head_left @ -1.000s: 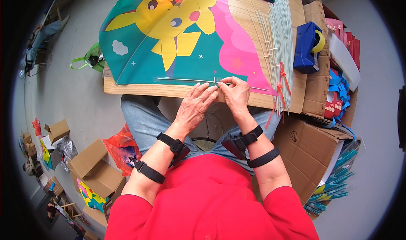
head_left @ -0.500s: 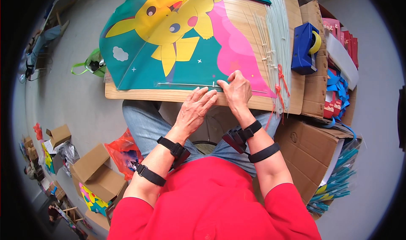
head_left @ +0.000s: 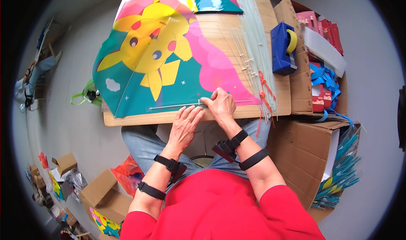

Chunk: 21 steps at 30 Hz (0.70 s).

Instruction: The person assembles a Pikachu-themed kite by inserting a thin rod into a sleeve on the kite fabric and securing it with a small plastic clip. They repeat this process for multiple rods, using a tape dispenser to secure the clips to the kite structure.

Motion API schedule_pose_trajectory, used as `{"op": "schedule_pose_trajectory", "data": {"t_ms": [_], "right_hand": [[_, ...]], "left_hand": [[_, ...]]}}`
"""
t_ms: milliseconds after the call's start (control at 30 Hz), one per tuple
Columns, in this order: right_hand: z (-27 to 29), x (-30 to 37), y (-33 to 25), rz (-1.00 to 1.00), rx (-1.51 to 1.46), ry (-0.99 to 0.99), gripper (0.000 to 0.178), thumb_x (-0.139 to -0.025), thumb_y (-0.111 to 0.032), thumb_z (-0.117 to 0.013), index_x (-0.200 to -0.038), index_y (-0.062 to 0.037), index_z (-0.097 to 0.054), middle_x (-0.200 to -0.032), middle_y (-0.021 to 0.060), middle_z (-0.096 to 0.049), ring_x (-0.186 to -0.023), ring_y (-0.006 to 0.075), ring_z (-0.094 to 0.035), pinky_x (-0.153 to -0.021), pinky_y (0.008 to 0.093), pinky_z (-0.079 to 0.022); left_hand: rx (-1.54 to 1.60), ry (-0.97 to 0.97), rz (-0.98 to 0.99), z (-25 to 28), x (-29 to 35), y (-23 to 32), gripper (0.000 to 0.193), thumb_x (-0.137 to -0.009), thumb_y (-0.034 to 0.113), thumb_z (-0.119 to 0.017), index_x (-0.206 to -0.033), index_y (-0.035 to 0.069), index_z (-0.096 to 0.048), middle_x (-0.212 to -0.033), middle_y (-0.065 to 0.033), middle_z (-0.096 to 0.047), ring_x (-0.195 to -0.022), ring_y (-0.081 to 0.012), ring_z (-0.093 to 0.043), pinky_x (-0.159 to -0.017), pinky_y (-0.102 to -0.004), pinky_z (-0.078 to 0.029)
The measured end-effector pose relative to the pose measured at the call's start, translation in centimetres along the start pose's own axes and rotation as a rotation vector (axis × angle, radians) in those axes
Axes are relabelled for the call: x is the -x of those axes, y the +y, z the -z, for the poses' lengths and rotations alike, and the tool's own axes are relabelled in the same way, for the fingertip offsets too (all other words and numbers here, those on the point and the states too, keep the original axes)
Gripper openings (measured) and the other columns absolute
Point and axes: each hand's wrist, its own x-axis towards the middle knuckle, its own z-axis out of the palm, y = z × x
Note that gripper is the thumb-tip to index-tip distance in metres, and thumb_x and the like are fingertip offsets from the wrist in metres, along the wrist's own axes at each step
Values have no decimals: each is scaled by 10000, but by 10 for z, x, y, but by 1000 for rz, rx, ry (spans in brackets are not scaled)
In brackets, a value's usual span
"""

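A kite sheet (head_left: 177,77) in teal and pink, printed with a yellow cartoon animal, lies spread on the wooden table. Along its near edge runs a thin white rod (head_left: 169,106) with a small white fitting near the middle. My left hand (head_left: 185,126) rests with fingers stretched out over that edge, the fingertips just below the rod. Just to the right, my right hand (head_left: 222,106) has its fingers curled and its thumb at the fitting, pinching the rod there. Its fingers partly hide the rod.
A bundle of thin white rods (head_left: 253,41) with red ties lies along the table's right side. Beyond it stand a blue tape dispenser (head_left: 283,49) and a cardboard box (head_left: 298,87) of red packets. Another folded printed sheet (head_left: 218,2) sits at the far edge.
The table and everything on it sit lower and further left in the picture as the view shifts. Both hands stay at the rod, nearly in the same pose.
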Motion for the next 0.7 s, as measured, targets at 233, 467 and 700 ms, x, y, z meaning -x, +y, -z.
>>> {"op": "schedule_pose_trajectory", "data": {"t_ms": [233, 467, 700], "right_hand": [[11, -3, 13, -62, -117, 55, 284, -707, -296, -779, -776, -71, -620, -700, 134, -658, -704, 323, -661, -640, 441, -512], [146, -61, 85, 92, -397, 831, 160, -919, -139, -587, -994, -1, -618, -805, 134, -665, -696, 244, -649, -627, 367, -502], [225, -146, 159, -60, -346, 313, 283, -861, -267, -697, -934, 6, -706, -749, 34, -674, -670, 120, -583, -597, 282, -467]], "left_hand": [[-108, -113, -61, 6, -13, 14, 636, -776, 14, -493, -1396, 150, -460, -1413, 8, -472, -1229, -237, -449, -1104, -429, -270], [-347, -193, -76, 21, -10, 19, 690, -775, 26, -538, -1435, 163, -392, -1393, 12, -471, -1217, -234, -448, -1096, -472, -226], [-368, -120, -209, 7, -9, 36, 638, -813, 85, -541, -1425, 174, -389, -1351, 5, -467, -1259, -193, -417, -1077, -446, -222]]}}
